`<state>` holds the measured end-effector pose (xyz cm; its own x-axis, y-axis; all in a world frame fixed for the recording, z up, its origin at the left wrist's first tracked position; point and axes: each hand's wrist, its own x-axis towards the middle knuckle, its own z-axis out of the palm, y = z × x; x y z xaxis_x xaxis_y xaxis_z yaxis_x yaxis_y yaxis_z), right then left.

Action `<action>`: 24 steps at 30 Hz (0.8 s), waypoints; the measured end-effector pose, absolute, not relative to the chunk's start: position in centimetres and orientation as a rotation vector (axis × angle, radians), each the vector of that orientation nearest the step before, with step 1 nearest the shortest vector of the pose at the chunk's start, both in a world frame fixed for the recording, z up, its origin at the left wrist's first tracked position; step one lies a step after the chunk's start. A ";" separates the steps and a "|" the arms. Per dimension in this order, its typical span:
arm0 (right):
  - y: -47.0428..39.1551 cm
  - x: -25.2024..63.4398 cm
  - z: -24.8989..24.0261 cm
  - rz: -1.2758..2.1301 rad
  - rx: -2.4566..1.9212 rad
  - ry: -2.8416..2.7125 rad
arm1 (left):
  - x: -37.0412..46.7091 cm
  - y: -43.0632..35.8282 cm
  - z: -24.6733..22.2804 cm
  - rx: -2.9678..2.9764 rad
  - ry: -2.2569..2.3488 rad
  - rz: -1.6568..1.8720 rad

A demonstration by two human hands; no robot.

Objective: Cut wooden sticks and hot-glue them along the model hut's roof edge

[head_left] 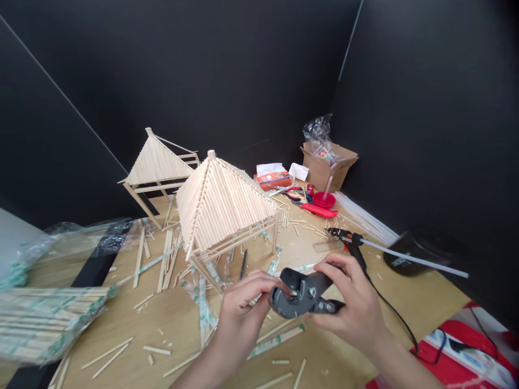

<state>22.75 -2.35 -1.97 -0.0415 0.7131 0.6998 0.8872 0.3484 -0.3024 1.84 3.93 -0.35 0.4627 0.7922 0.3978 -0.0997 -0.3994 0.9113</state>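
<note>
My right hand (352, 300) is wrapped round the handles of a black pipe cutter (300, 296), held above the table with its curved jaw towards the left. My left hand (248, 308) is closed right at the jaw, fingers pinched together; a small pale bit shows in the jaw, but what the fingers hold is hidden. Just beyond stands a model pavilion (227, 210) of thin wooden sticks with a peaked roof. A second stick pavilion (158, 162) stands behind it at the left, part of its roof open.
A hot glue gun (351, 240) with a long glue stick lies right, beside a black cup (417, 254). A red utility knife (320, 209), tissue pack (273, 178) and cardboard box (330, 165) stand behind. Bagged chopsticks (44, 321) lie left; cut sticks litter the table (133, 324).
</note>
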 end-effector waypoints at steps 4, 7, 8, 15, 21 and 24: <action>-2.5 22.7 -1.9 -0.234 -1.440 -1.798 | 2.0 3.9 -0.5 1.721 0.581 1.114; -2.5 22.6 -1.8 -0.247 -1.435 -1.795 | 2.1 3.8 -0.6 1.728 0.551 1.146; -2.5 22.6 -1.9 -0.252 -1.435 -1.793 | 2.1 3.8 -0.6 1.732 0.541 1.158; -3.3 22.8 -2.4 -0.378 -1.472 -1.847 | 2.3 3.4 -0.2 1.737 0.509 1.203; -3.0 22.8 -2.0 -0.338 -1.518 -1.798 | 2.5 3.7 -0.2 1.649 0.751 1.139; -2.5 23.4 -2.5 -0.170 -1.693 -1.713 | 2.0 4.3 0.1 1.685 0.909 1.119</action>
